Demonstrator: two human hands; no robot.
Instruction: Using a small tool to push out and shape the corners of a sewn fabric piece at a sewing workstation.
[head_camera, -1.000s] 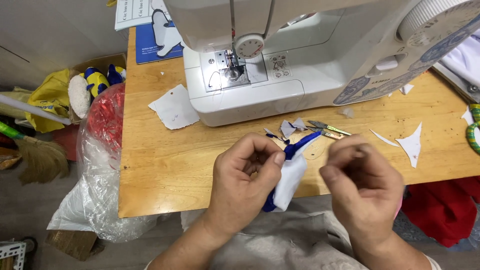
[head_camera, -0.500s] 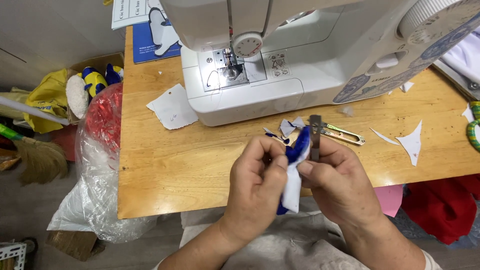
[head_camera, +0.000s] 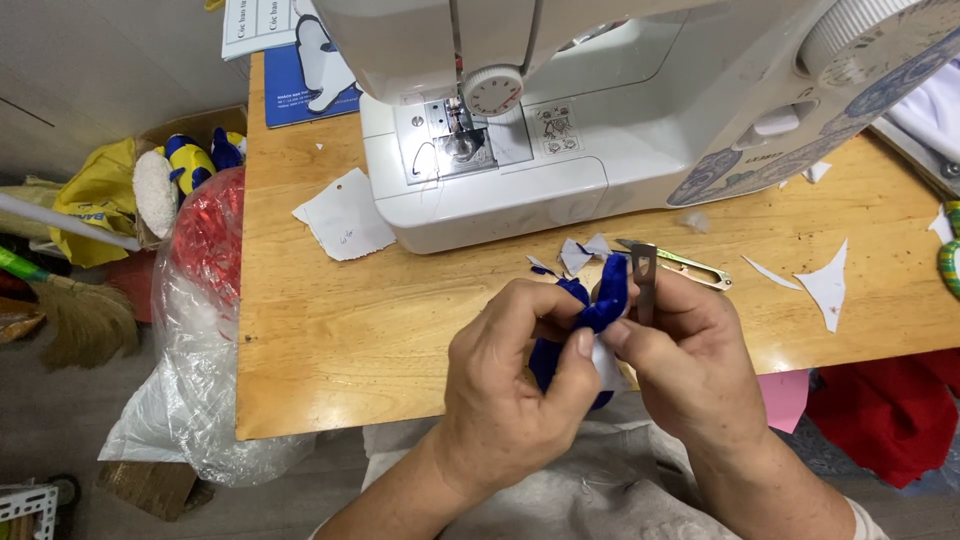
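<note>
Both hands meet over the near edge of a wooden table (head_camera: 330, 330). My left hand (head_camera: 510, 375) pinches a small piece of blue fabric (head_camera: 600, 300) that has a white part under it. My right hand (head_camera: 690, 350) grips the same blue fabric from the right and also holds metal tweezers (head_camera: 645, 280), which stick up between its fingers. A thread snipper (head_camera: 690, 268) lies on the table just beyond the hands, next to small fabric scraps (head_camera: 580, 252).
A white sewing machine (head_camera: 600, 110) stands at the back of the table. A white paper piece (head_camera: 345, 215) lies left of it, white scraps (head_camera: 825, 285) to the right. A clear plastic bag with red material (head_camera: 205, 300) and a broom (head_camera: 70, 320) sit left of the table.
My hands have come together on the blue fabric, which was bunched and turned. My right hand now holds the tweezers upright; a second ago they were not visible in it.
</note>
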